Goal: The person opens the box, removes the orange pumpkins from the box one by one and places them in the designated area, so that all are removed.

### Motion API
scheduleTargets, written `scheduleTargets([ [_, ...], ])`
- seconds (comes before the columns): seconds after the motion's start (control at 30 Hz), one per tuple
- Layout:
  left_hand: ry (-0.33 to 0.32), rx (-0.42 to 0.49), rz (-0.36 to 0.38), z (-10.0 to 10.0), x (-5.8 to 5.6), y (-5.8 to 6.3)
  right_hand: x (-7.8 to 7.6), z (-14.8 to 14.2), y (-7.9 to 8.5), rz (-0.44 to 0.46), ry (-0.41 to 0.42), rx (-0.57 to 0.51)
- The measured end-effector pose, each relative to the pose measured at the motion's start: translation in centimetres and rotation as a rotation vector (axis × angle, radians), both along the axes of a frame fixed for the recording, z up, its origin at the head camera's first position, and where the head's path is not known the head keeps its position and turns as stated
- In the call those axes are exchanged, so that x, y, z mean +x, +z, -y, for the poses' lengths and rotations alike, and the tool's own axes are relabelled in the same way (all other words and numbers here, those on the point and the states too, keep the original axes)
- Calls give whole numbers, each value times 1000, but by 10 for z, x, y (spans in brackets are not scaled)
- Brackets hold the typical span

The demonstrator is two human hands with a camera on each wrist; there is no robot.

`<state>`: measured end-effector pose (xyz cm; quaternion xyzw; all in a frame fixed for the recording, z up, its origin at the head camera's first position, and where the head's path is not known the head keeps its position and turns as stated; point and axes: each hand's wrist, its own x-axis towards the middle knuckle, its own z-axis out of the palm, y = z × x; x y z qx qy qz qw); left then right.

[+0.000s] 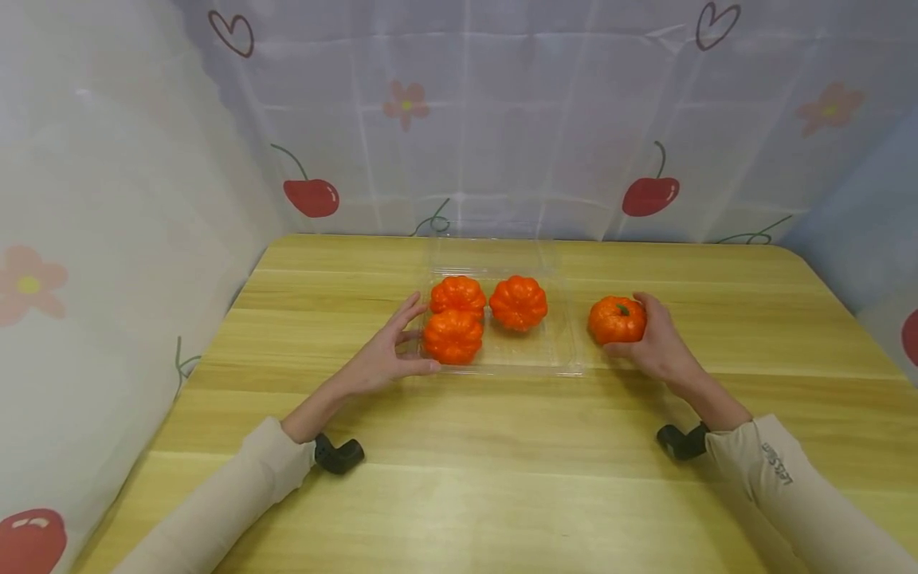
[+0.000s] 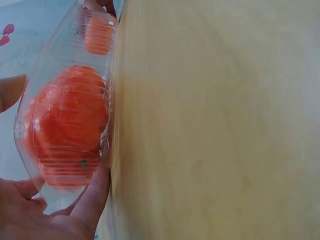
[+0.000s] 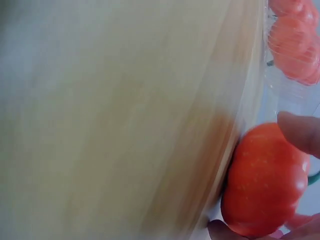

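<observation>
Three small orange pumpkins sit in a clear plastic container in the head view: a back-left pumpkin, a front-left pumpkin and a back-right pumpkin. My left hand is spread along the container's left side, its thumb at the front-left corner and fingers fairly straight. To the right of the container, my right hand holds another small pumpkin between thumb and fingers, green stem showing on top. The right wrist view has this pumpkin low over the wood, the thumb on one side.
The container's clear lid stands raised at its back edge. Underneath is a light wooden table. A printed curtain hangs behind the table's back edge, and another patterned sheet runs along the left.
</observation>
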<state>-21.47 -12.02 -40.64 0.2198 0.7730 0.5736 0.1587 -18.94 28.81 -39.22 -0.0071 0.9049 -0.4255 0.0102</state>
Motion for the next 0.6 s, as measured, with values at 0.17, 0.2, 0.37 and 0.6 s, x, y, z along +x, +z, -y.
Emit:
scheduleTargets([
  [0.17,49,-34,-3,-3,2,2,1,-2,6,29,19,0],
  [0.2,54,-29,2,-4,3,2,1,-2,7,30,19,1],
  [0.37,59,-18,12,-5,4,4,3,-2,13,14,9,-7],
  [0.6,59,-19,9,-6,4,3,9,3,27,-27,16,1],
])
